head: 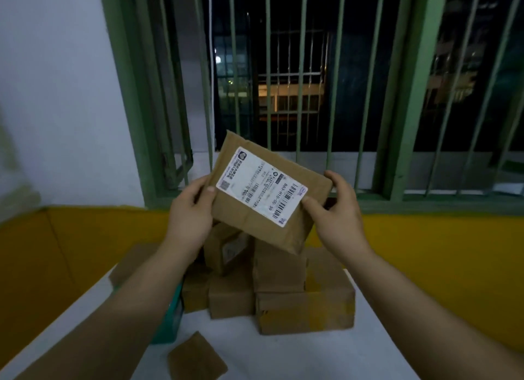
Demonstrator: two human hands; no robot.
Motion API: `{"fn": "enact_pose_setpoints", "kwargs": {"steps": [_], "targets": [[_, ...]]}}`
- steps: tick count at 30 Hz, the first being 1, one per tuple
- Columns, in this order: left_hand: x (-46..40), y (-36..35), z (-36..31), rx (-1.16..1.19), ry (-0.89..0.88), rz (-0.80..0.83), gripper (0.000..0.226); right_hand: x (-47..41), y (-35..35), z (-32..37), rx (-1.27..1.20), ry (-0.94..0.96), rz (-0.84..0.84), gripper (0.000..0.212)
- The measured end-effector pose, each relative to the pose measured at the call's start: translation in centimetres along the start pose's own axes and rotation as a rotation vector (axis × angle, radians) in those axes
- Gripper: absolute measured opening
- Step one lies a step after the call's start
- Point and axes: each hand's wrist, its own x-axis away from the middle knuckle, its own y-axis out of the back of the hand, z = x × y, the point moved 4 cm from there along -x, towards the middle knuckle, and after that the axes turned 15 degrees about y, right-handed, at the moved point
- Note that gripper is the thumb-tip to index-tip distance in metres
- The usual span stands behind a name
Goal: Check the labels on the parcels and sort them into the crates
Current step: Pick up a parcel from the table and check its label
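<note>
Parcel: flat brown cardboard parcel [269,192], wrapped in clear tape, held up tilted in the air above the pile, in front of the barred window [312,81].
Label: white shipping label [262,186] stuck on the face turned to the camera, set askew; it carries barcodes, a square code at one corner and a printed number string; the small print is too blurred to read.
Left hand: left hand [191,209] grips the parcel's left edge, thumb lying on the front face just beside the label, fingers curled behind the cardboard.
Right hand: right hand [337,206] grips the right edge, thumb pressed on the front near the label's lower corner, fingers wrapped over the top right corner.
Arms: both forearms are bare and reach up from the lower corners, converging on the parcel.
Pile: more brown parcels [283,289] stacked and touching one another on the white surface [297,357], directly under the held one; one shows a label on its side.
Other things: a loose flat piece of cardboard [197,357] lies near the front edge; a teal object [173,317] is partly hidden by the left forearm.
Backdrop: yellow wall band [439,252] below the green window frame.
</note>
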Motion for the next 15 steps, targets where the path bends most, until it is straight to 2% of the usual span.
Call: {"fn": "enact_pose_setpoints", "kwargs": {"steps": [2,5,8,11,13,15], "targets": [[1.5,-1.5,-1.0,0.036,0.012,0.021,0.024,-0.6,2.4,0.3,-0.029,0.009,-0.015,0.059],[2.7,-3.3,-1.3,0.157,0.129,0.123,0.043,-1.6,5.1,1.3,0.003,0.068,0.001,0.046],[3.2,-4.8,-1.5,0.226,0.221,0.275,0.027,-2.5,7.0,3.2,0.094,0.141,0.068,0.044],[3.1,-5.5,-2.2,0.320,0.255,0.423,0.030,-3.6,8.3,5.6,0.164,0.227,0.084,0.046],[3.2,-5.4,-2.5,0.313,0.260,0.487,0.040,-4.1,8.9,7.1,0.177,0.254,0.073,0.048],[3.4,-5.5,-2.2,0.317,0.320,0.571,0.059,-4.4,9.0,8.6,0.189,0.277,0.069,0.049]]}}
